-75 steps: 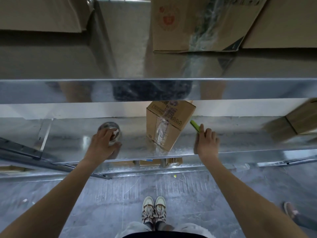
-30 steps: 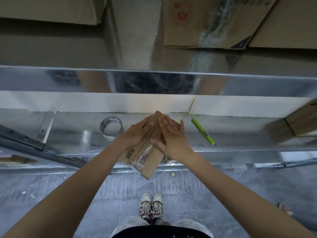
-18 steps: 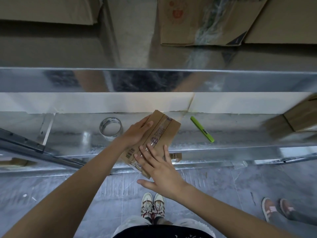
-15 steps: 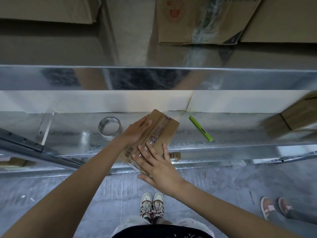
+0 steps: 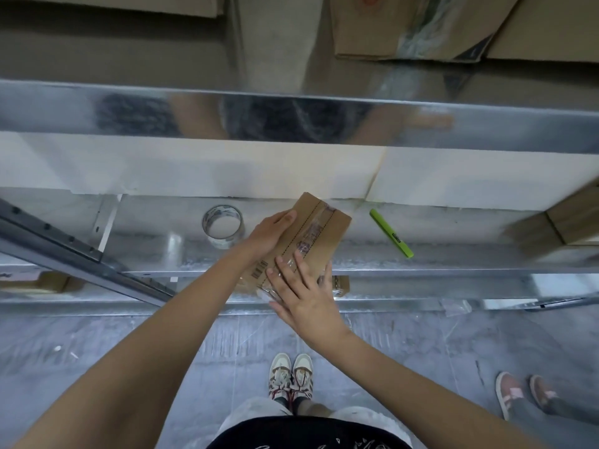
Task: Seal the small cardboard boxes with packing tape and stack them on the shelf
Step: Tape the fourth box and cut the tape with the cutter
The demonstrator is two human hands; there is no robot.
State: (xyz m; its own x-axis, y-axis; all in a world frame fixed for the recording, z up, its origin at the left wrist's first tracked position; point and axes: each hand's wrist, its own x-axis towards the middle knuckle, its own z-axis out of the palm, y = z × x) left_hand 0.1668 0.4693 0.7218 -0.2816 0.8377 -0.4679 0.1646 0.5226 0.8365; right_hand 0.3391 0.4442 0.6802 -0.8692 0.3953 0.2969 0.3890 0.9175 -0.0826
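A small cardboard box (image 5: 319, 230) lies tilted on the front edge of the metal shelf (image 5: 421, 251), a strip of clear tape running along its top. My left hand (image 5: 270, 236) grips its left side. My right hand (image 5: 299, 291) lies flat, fingers spread, on the box's near end over the tape. A roll of clear packing tape (image 5: 223, 225) stands on the shelf just left of my left hand. A green utility knife (image 5: 391, 233) lies on the shelf to the right of the box.
An upper metal shelf (image 5: 291, 121) carries large cardboard boxes (image 5: 411, 27). Another box (image 5: 577, 218) sits at the shelf's right end. A diagonal metal bar (image 5: 81, 254) crosses at left. Small boxes (image 5: 338, 283) lie on a lower level. Another person's feet (image 5: 522, 396) stand at right.
My hands put down the tape roll and the knife and came onto the box, which now lies flat. My right hand slid from the box's far end down to its near end.
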